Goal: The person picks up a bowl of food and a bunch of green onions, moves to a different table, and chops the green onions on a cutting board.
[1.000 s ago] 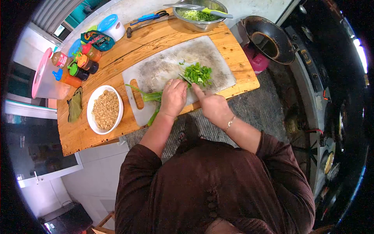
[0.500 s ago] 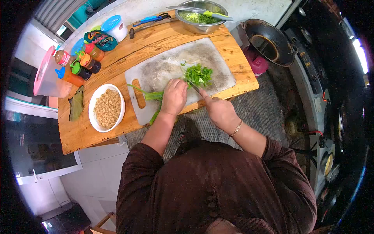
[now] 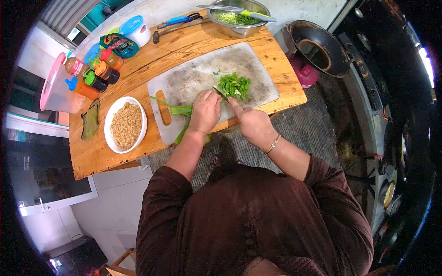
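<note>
My left hand is closed over a bunch of long green stalks, likely scallions, pressing them on the worn white cutting board. Their leafy ends trail out to the left and over the board's near edge. In my right hand is a knife, its blade beside my left fingertips; the handle is hidden in my grip. Just beyond the blade lies a pile of chopped greens, with a few bits scattered to its left.
A white bowl of crumbly tan food stands left of the board. Sauce bottles and a lidded tub sit farther back. A second knife rests across a steel bowl of chopped greens. A wok is at right.
My right hand and the knife have shifted slightly left and away from me, bringing the blade closer to my left fingertips. My left hand stays almost in place on the stalks.
</note>
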